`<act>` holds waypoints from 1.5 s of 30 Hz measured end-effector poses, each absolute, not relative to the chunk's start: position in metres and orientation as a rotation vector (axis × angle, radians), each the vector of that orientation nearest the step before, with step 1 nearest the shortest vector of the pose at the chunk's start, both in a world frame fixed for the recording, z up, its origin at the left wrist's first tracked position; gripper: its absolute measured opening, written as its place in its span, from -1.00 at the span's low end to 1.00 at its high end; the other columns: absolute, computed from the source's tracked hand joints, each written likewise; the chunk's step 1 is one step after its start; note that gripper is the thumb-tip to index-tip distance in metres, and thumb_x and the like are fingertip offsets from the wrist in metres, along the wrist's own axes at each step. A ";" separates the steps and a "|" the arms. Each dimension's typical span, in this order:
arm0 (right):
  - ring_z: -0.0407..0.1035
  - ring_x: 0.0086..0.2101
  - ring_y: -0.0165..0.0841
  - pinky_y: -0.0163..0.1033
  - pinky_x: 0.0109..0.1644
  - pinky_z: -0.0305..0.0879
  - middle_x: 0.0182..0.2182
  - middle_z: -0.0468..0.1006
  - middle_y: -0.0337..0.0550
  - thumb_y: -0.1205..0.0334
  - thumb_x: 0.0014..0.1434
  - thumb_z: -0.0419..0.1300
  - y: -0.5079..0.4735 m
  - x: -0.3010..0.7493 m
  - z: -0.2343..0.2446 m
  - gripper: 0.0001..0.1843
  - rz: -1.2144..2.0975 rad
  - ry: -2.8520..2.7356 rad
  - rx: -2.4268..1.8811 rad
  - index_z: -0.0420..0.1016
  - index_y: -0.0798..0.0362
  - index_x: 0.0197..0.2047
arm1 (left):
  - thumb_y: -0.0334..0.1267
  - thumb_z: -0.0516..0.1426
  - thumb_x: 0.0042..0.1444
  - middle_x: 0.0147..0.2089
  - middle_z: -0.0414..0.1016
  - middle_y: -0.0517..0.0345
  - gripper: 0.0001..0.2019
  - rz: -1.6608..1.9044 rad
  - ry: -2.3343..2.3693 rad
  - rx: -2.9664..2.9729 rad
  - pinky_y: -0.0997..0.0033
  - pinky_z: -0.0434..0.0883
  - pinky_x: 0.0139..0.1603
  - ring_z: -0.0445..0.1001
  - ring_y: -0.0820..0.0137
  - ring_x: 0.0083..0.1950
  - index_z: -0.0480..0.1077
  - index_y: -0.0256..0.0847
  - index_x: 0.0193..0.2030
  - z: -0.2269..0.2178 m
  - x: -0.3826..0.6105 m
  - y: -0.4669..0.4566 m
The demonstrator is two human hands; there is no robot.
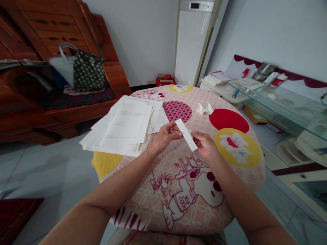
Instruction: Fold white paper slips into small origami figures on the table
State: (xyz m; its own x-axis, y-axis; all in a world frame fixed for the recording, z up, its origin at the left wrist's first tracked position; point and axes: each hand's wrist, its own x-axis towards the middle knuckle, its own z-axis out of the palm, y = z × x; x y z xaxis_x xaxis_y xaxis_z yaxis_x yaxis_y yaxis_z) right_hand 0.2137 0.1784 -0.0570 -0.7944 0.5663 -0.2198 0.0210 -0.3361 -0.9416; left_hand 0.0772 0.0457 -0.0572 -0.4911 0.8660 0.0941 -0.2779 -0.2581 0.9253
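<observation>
A narrow folded white paper strip [186, 134] is held between both hands above a round table covered by a pink cartoon cloth [178, 190]. My left hand [166, 136] pinches the strip's upper end with closed fingers. My right hand [205, 144] grips its lower end, fingers curled. Left of the hands lies a loose stack of white sheets [125, 127]. A small folded white paper bow [204, 109] rests farther back on the cloth.
A wooden bench [51, 102] with a patterned handbag [87, 71] stands at the left. A white standing air conditioner [192, 41] is at the back. A glass shelf [281, 98] with books and cups runs along the right.
</observation>
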 end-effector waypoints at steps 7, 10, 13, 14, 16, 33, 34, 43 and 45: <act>0.29 -0.55 -0.43 -0.30 -0.48 0.24 -0.61 0.45 -0.27 0.11 -0.25 0.48 0.174 0.212 -0.054 -0.66 2.256 -1.369 -0.820 0.40 0.03 -0.54 | -0.29 0.40 -0.03 -0.19 0.56 0.10 -0.50 1.850 1.120 0.803 0.35 0.54 -0.05 0.56 0.41 -0.20 0.47 -0.26 0.08 -0.056 0.079 0.045; 0.29 -0.56 -0.42 -0.30 -0.49 0.24 -0.60 0.48 -0.24 0.09 -0.27 0.48 0.174 0.212 -0.054 -0.64 2.240 -1.397 -0.836 0.39 0.02 -0.54 | -0.30 0.39 -0.02 -0.16 0.58 0.08 -0.54 1.840 1.120 0.798 0.35 0.53 -0.05 0.56 0.40 -0.19 0.49 -0.25 0.05 -0.056 0.078 0.045; 0.30 -0.57 -0.41 -0.29 -0.50 0.25 -0.61 0.49 -0.25 0.09 -0.29 0.49 0.174 0.212 -0.054 -0.64 2.235 -1.396 -0.842 0.41 0.03 -0.53 | -0.31 0.37 -0.02 -0.16 0.59 0.08 -0.58 1.828 1.149 0.800 0.35 0.52 -0.06 0.56 0.41 -0.20 0.50 -0.25 0.03 -0.057 0.077 0.045; 0.30 -0.58 -0.42 -0.30 -0.51 0.24 -0.62 0.48 -0.25 0.09 -0.28 0.48 0.174 0.212 -0.054 -0.64 2.230 -1.397 -0.835 0.41 0.03 -0.53 | -0.32 0.36 -0.02 -0.16 0.60 0.07 -0.58 1.827 1.161 0.802 0.35 0.52 -0.06 0.56 0.40 -0.20 0.50 -0.25 0.02 -0.057 0.078 0.046; 0.29 -0.60 -0.43 -0.31 -0.54 0.21 -0.63 0.47 -0.26 0.07 -0.24 0.47 0.173 0.213 -0.053 -0.67 2.201 -1.425 -0.812 0.44 0.04 -0.52 | -0.34 0.35 -0.03 -0.14 0.61 0.06 -0.58 1.825 1.184 0.803 0.34 0.52 -0.08 0.57 0.39 -0.21 0.51 -0.24 0.02 -0.056 0.078 0.045; 0.35 -0.60 -0.42 -0.32 -0.56 0.17 -0.57 0.57 -0.17 0.04 0.06 0.35 0.165 0.221 -0.051 -0.73 1.595 -1.940 -0.587 0.54 0.05 -0.51 | -0.25 0.41 -0.21 -0.52 0.39 0.35 -0.61 1.963 1.485 0.692 0.54 0.37 -0.50 0.37 0.55 -0.54 0.26 -0.21 -0.38 -0.052 0.077 0.044; 0.35 -0.59 -0.41 -0.32 -0.54 0.18 -0.57 0.57 -0.17 0.04 0.07 0.34 0.165 0.221 -0.051 -0.73 1.559 -1.963 -0.569 0.54 0.04 -0.51 | -0.19 0.42 -0.21 -0.49 0.42 0.32 -0.59 1.940 1.448 0.678 0.51 0.42 -0.46 0.41 0.52 -0.51 0.27 -0.22 -0.39 -0.052 0.077 0.044; 0.15 -0.60 -0.49 -0.32 -0.51 0.06 -0.69 0.31 -0.32 0.10 0.10 0.31 0.159 0.224 -0.043 -0.64 1.183 -2.132 -0.343 0.43 0.07 -0.63 | 0.10 0.38 -0.05 -0.42 0.43 0.23 -0.54 1.896 1.227 0.783 0.49 0.46 -0.30 0.40 0.51 -0.41 0.38 -0.28 -0.40 -0.051 0.074 0.041; 0.21 -0.61 -0.47 -0.32 -0.51 0.11 -0.68 0.36 -0.29 0.05 0.12 0.31 0.159 0.225 -0.041 -0.62 1.306 -2.107 -0.335 0.45 0.07 -0.62 | 0.06 0.39 -0.05 -0.43 0.41 0.25 -0.56 1.886 1.200 0.779 0.52 0.43 -0.32 0.37 0.53 -0.43 0.37 -0.28 -0.41 -0.049 0.073 0.040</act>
